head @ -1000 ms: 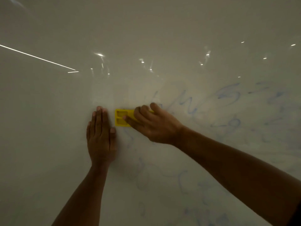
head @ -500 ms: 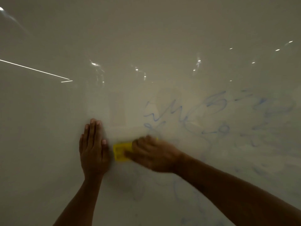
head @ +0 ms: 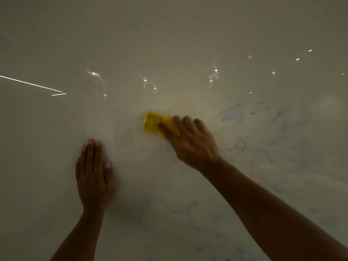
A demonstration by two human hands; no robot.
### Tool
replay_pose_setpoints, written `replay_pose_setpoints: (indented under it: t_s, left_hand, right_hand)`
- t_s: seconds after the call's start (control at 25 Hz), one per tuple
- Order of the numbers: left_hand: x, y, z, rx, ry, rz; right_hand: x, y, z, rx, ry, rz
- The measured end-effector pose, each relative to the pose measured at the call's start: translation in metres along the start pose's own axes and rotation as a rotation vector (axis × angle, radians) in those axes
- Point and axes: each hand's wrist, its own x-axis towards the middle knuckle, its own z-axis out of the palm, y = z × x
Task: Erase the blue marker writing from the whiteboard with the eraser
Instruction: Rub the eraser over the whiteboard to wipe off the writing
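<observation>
A: What could go wrong for the person from here?

B: The likeliest slip is smearing rather than clearing. The right hand is blurred with motion, and a fast, light stroke would probably drag ink into a haze; the blue marker writing just right of that hand already looks faint and streaky. A second risk is the forearm brushing the pale scribbles below the wrist and carrying ink onto the sleeve side of the arm

A: And the grip?

B: The right hand is clamped on the eraser, fingers curled over its right half, the thumb-side finger laid along its lower edge. Only part of the yellow block is covered, so hard pressure on 1 end could tip it and lift the wiping face off the whiteboard. Whether the whole face is flat just now cannot be told from the blur

A: Where does the eraser lie relative to the hands?

B: It sticks out past the right fingertips, up and to the left of that palm. From the left hand it sits up and to the right, clearly apart. That hand holds nothing: it lies spread flat on the board, fingers together, thumb out

A: And the remaining ink?

B: Mostly right of the right hand, with fainter marks below both wrists
</observation>
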Motion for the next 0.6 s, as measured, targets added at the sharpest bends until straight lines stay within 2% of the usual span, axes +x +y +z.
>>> replay_pose_setpoints:
  t_s: [0.04, 0.08, 0.12, 0.2, 0.24, 0.28, 0.4, 0.44, 0.48, 0.56, 0.6]
  left_hand:
    - [0.0, 0.001, 0.0, 0.003, 0.0, -0.001]
    - [-0.001, 0.001, 0.001, 0.01, 0.005, 0.003]
    - [-0.001, 0.001, 0.002, 0.021, 0.012, 0.008]
    - [-0.001, 0.001, 0.002, 0.043, 0.019, 0.008]
    - [-0.001, 0.001, 0.001, 0.05, 0.017, 0.008]
    - [0.0, 0.002, 0.001, 0.057, 0.013, -0.001]
    - [0.004, 0.016, -0.001, 0.062, -0.011, -0.083]
    - [0.005, 0.024, -0.001, 0.06, -0.019, -0.111]
    - [0.008, 0.032, 0.0, 0.065, -0.024, -0.122]
    - [0.015, 0.047, 0.002, 0.078, -0.028, -0.072]
    - [0.02, 0.053, 0.004, 0.074, -0.032, -0.022]
  right_hand:
    - [0.006, 0.003, 0.0, -0.04, -0.003, 0.122]
    - [0.005, -0.003, 0.002, -0.02, -0.005, 0.156]
    - [-0.002, -0.015, 0.003, 0.033, -0.013, 0.092]
    - [-0.019, -0.025, -0.006, 0.084, -0.076, -0.21]
    - [-0.021, -0.013, -0.01, 0.059, -0.103, -0.291]
    - [-0.018, 0.002, -0.01, 0.012, -0.095, -0.259]
    - [0.001, 0.027, -0.014, -0.091, -0.016, 0.185]
    - [0.001, 0.02, -0.015, -0.08, -0.015, 0.197]
    - [-0.005, 0.008, -0.016, -0.011, -0.034, 0.082]
    - [-0.019, 0.001, -0.027, 0.083, -0.101, -0.283]
    - [-0.019, 0.016, -0.03, 0.07, -0.125, -0.349]
